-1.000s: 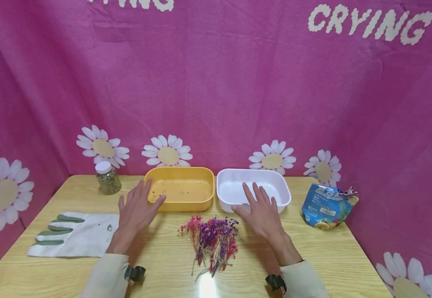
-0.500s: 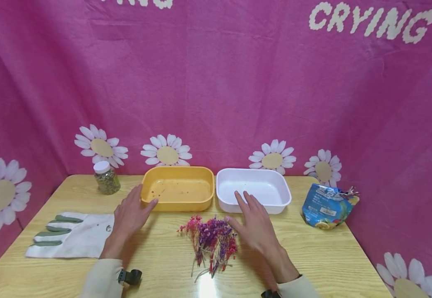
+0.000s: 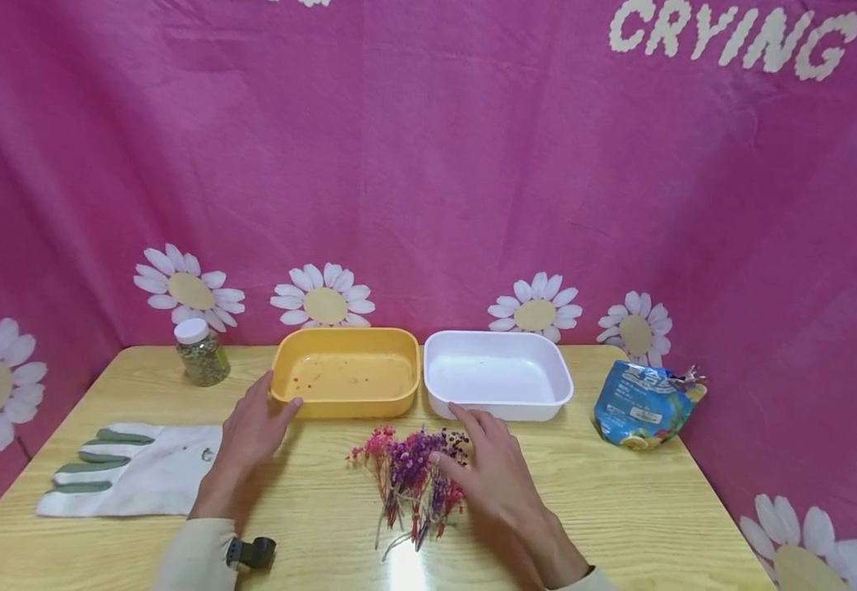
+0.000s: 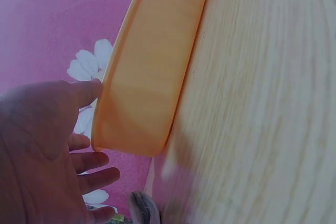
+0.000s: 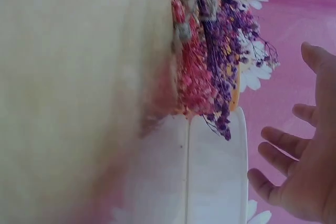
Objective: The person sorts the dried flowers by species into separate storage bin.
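Left hand (image 3: 249, 428): fingers spread, yellow plastic basin (image 3: 358, 408) near fingertips. Right hand (image 3: 501, 478): fingers parted, dried-flower bunches (image 3: 410, 466) near thumb.

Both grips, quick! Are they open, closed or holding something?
Left grip: open, holding nothing, beside the yellow-orange tub.
Right grip: open, holding nothing, near the dried flowers.

Over the feed, I saw smooth plastic in the yellow tub (image 3: 347, 409) and the white tub (image 3: 506, 410). The tabletop (image 3: 620, 509) looked like grained wood, glossy where light struck it. I made out dry, rough-textured flowers (image 3: 410, 460), a matt cloth glove (image 3: 155, 472), a shiny, crinkled pouch (image 3: 639, 406) and a creased cloth backdrop (image 3: 428, 180).
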The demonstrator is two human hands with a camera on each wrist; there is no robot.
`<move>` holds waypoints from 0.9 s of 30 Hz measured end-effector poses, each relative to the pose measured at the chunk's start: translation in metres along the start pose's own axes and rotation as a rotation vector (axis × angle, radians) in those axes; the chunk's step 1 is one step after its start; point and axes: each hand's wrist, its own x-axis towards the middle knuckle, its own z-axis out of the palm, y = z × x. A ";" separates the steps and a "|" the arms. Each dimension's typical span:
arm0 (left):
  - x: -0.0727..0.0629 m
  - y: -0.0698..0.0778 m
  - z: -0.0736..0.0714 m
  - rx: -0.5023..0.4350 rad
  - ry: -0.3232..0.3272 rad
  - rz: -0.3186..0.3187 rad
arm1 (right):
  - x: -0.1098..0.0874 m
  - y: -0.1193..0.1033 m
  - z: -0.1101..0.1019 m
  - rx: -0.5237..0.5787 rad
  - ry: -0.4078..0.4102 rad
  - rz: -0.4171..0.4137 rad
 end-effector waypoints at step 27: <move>-0.002 0.000 0.001 -0.015 -0.048 0.000 | -0.025 0.003 0.006 0.136 -0.193 0.010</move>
